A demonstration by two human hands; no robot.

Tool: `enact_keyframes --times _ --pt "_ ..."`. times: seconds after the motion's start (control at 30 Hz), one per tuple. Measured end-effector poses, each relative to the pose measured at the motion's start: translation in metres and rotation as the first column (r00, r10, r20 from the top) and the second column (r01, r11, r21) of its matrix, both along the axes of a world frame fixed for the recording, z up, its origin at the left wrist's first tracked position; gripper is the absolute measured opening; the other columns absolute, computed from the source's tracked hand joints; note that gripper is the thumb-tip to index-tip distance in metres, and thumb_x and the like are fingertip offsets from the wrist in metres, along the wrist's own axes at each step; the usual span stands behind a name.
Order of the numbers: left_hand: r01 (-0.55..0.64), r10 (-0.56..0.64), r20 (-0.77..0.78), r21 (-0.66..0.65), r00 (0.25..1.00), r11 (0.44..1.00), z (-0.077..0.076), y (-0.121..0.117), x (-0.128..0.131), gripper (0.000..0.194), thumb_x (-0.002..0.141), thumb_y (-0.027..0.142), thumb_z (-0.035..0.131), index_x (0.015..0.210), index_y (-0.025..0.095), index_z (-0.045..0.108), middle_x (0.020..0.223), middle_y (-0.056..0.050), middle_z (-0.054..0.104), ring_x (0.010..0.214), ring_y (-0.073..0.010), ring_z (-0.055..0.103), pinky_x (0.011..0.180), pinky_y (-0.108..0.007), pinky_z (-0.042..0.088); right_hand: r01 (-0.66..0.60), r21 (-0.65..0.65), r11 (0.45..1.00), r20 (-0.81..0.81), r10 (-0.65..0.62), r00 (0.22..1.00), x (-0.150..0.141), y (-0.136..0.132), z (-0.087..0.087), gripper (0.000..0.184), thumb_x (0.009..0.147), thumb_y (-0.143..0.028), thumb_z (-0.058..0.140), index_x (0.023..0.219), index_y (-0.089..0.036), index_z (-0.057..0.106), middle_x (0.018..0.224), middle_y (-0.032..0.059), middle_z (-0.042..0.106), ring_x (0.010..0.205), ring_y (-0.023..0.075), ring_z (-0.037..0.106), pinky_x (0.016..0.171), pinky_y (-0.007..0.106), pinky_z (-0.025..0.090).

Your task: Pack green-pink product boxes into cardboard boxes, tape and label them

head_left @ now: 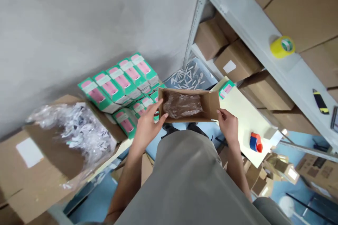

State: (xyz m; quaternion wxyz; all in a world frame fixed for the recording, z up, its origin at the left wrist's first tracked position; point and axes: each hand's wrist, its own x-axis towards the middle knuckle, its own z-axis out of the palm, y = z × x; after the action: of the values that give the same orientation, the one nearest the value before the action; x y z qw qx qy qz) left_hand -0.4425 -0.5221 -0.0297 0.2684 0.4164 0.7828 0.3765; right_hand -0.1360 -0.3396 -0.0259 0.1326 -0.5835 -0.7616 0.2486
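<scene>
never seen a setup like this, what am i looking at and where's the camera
There's no machine here, just a person's bare hands. The single picture comes from a camera worn on their head, looking forward and down. The left hand and right hand hold an open cardboard box, one at each end, with clear plastic inside. To the left are stacked green-and-pink boxes; to the right, a pale table bears a red-and-blue object.

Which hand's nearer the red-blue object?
Right. The right hand, at one end of the open carton, is up-left of the red-blue object in view; the left hand, at the carton's other end, is farther left.
</scene>
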Motion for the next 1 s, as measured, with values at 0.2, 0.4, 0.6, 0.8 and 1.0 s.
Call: enact_keyframes --times 0.2,0.4,0.6,0.8,1.0 --pt "0.286 -0.286 -0.074 -0.007 0.956 0.958 -0.005 0.108 0.095 0.048 0.108 0.043 0.066 0.153 0.026 0.068 0.153 -0.013 0.074 0.14 -0.0326 0.073 0.118 -0.049 0.062 0.291 0.037 0.956 -0.014 -0.29 0.957 0.126 0.013 -0.006 0.067 0.107 -0.073 0.045 0.102 -0.019 0.084 0.089 0.0169 0.086 0.077 0.0325 0.081 0.072 0.038 0.056" --pt "0.528 -0.526 -0.09 -0.002 0.846 0.849 -0.025 0.22 0.202 0.049 0.106 0.041 0.067 0.151 0.022 0.069 0.15 -0.015 0.076 0.13 -0.0322 0.078 0.112 -0.046 0.065 0.502 0.062 0.863 -0.027 -0.501 0.865 0.238 0.033 -0.016 0.062 0.108 -0.067 0.045 0.102 -0.018 0.083 0.088 0.0172 0.084 0.076 0.0319 0.081 0.068 0.038 0.054" --pt "0.669 -0.67 -0.002 -0.05 0.743 0.742 -0.037 0.296 0.274 0.05 0.105 0.044 0.068 0.152 0.025 0.07 0.156 -0.014 0.073 0.115 -0.0277 0.083 0.107 -0.043 0.068 0.647 0.034 0.762 0.004 -0.648 0.762 0.305 0.045 -0.034 0.056 0.107 -0.059 0.045 0.1 -0.017 0.081 0.086 0.0179 0.081 0.074 0.0308 0.077 0.069 0.038 0.055" --pt "0.717 -0.706 0.135 -0.076 0.696 0.692 -0.068 0.324 0.303 0.053 0.107 0.055 0.064 0.15 0.025 0.073 0.158 -0.013 0.073 0.13 -0.0299 0.078 0.111 -0.044 0.066 0.694 -0.036 0.719 0.03 -0.694 0.72 0.329 0.05 -0.071 0.043 0.102 -0.045 0.05 0.104 -0.016 0.082 0.093 0.0194 0.083 0.086 0.0321 0.077 0.075 0.04 0.059" --pt "0.495 -0.498 0.033 -0.179 0.867 0.85 -0.13 0.358 0.296 0.057 0.113 0.046 0.047 0.157 0.012 0.061 0.156 -0.025 0.07 0.146 -0.0318 0.069 0.118 -0.045 0.058 0.755 -0.118 0.645 0.063 -0.754 0.654 0.33 0.053 -0.089 0.039 0.104 -0.037 0.049 0.114 -0.014 0.079 0.101 0.0207 0.084 0.089 0.0333 0.081 0.084 0.045 0.062"
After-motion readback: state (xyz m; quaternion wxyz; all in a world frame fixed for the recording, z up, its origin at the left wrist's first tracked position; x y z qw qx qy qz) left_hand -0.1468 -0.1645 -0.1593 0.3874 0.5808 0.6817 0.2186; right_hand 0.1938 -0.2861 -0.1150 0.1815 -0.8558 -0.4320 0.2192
